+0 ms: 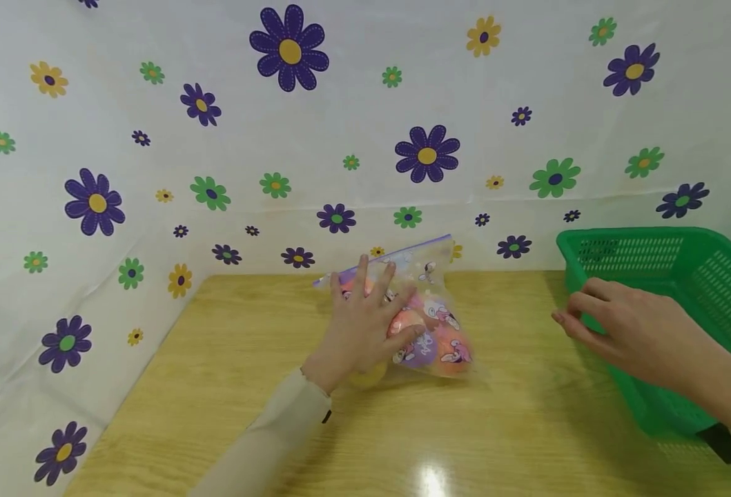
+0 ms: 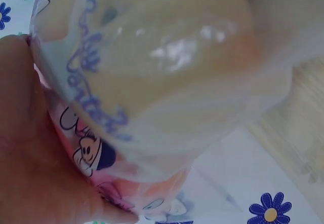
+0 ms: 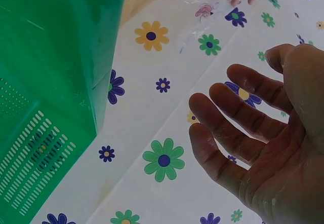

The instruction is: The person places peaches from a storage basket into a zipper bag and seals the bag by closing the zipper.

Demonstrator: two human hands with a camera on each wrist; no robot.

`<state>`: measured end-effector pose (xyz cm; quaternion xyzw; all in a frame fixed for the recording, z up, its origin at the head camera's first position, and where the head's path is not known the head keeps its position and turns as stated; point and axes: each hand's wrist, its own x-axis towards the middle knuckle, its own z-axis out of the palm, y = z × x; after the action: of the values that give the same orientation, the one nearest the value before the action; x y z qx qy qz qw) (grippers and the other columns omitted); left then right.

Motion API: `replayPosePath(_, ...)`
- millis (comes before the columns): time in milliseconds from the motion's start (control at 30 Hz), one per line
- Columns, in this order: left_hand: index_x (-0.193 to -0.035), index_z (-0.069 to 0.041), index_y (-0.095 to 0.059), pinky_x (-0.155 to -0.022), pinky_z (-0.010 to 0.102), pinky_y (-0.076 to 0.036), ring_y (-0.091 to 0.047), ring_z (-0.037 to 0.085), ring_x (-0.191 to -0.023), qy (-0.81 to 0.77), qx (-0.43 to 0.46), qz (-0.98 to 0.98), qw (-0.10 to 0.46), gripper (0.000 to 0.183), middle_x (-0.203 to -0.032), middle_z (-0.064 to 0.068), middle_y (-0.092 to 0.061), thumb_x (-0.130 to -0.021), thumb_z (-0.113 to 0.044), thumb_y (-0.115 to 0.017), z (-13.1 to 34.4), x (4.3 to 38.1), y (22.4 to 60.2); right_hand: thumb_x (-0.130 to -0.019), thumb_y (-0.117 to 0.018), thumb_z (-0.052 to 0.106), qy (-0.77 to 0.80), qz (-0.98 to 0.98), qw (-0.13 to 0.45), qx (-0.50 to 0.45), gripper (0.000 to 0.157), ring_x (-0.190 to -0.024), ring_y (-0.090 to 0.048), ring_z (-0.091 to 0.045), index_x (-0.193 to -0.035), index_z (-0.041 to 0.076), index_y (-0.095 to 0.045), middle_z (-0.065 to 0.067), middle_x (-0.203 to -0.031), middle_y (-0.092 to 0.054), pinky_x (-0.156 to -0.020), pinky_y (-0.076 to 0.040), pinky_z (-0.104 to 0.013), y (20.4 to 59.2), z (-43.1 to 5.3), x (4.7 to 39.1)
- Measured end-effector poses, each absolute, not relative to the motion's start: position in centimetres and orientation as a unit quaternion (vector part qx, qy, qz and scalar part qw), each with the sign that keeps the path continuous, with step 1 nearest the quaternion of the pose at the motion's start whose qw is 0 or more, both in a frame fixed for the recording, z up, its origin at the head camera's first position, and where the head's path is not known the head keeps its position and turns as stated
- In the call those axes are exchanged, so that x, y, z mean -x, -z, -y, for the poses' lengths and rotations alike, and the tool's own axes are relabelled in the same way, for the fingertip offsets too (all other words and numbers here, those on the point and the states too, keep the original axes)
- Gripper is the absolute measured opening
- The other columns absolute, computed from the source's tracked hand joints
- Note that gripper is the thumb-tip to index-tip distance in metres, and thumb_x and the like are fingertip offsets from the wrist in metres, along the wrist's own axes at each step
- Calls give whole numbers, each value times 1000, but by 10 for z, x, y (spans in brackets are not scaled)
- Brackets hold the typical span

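A clear zip bag (image 1: 446, 328) with a purple seal strip and printed cartoon figures lies on the wooden table, near the back wall. Round orange-pink and yellowish things show through its plastic, but their kind is unclear. Fingers spread, my left hand (image 1: 362, 328) rests on top of the bag and covers its left part. Close up in the left wrist view, the bag's printed plastic (image 2: 172, 82) bulges over a pale round item beside the thumb. My right hand (image 1: 632, 331) hovers at the green basket's left rim, holding nothing, its fingers loosely bent in the right wrist view.
The green plastic basket (image 1: 626, 386) with perforated sides stands on the right of the table (image 1: 228, 386). A white cloth (image 1: 353, 124) with purple, green and yellow flowers hangs behind the table and along its left side.
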<state>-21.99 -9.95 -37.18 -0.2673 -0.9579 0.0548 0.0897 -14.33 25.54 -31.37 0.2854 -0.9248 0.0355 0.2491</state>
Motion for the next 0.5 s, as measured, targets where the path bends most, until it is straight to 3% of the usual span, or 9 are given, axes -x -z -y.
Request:
replayPosePath(300, -163, -34, -24, -117, 81, -13, -3, 47, -158, -139, 271, 941, 151, 82, -173, 6, -15, -96, -81, -22, 82, 214, 380, -90, -77, 22, -32, 935, 228, -268, 17, -57, -34, 5, -79, 26, -64, 15, -70, -46, -43, -32, -17, 316, -254, 142)
replayPosePath(500, -163, -35, -21, -119, 79, -7, 5, 46, -159, -130, 268, 947, 120, 81, -174, 4, -10, -96, -80, -24, 85, 215, 380, -91, -76, 23, -28, 940, 210, -266, 16, -58, -34, 3, -79, 25, -65, 14, -69, -45, -44, -33, -17, 316, -250, 143)
